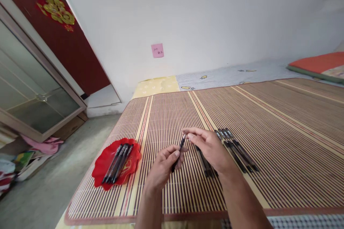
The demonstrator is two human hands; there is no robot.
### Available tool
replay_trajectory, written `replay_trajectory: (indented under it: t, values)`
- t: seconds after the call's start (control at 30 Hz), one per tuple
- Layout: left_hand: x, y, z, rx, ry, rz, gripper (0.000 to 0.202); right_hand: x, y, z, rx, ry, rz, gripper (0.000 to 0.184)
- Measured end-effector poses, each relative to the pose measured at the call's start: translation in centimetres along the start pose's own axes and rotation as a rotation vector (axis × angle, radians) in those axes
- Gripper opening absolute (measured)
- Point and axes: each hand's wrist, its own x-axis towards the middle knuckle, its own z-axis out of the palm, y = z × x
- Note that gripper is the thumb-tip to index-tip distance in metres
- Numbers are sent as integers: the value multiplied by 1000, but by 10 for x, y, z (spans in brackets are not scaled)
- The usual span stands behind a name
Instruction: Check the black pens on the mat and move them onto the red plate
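A black pen (181,144) stands tilted with its silver tip upward, gripped near its lower part by the thumb and fingers of my left hand (162,162). My right hand (208,146) reaches in from the right, thumb and forefinger closed at the pen's metal tip. Partly behind my right hand lies a small group of dark pens (204,166) on the mat. Further right, several black pens (238,150) rest side by side. On the left, a red scalloped plate (100,162) bears several more black pens (117,164).
A striped bamboo mat (166,114) covers the bed. Orange and green folded bedding (317,65) lies at the far right. A pink note (157,50) is stuck on the white wall. Past the bed's left edge are the floor (77,154) and a glass-panelled door (34,78).
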Motion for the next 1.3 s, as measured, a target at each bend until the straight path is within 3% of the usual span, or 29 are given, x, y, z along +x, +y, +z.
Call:
replay_trajectory:
  t: [0.27,0.47,0.73,0.9,1.13,1.3]
  values:
    - [1,-1,9,0,-1,-10,27,1,3,2,88,-7,2,20]
    - [1,-4,9,-6,-18,-8,26,3,6,1,134,54,52,32]
    - [1,-5,7,11,-16,7,24,2,3,-2,114,-15,35,21]
    - [1,-3,9,-4,-13,-2,24,3,11,-2,144,45,102,30]
    - [1,-3,10,6,-9,3,25,2,6,-3,123,-34,41,21]
    - [0,-1,13,5,4,-8,25,3,7,-1,177,23,100,27]
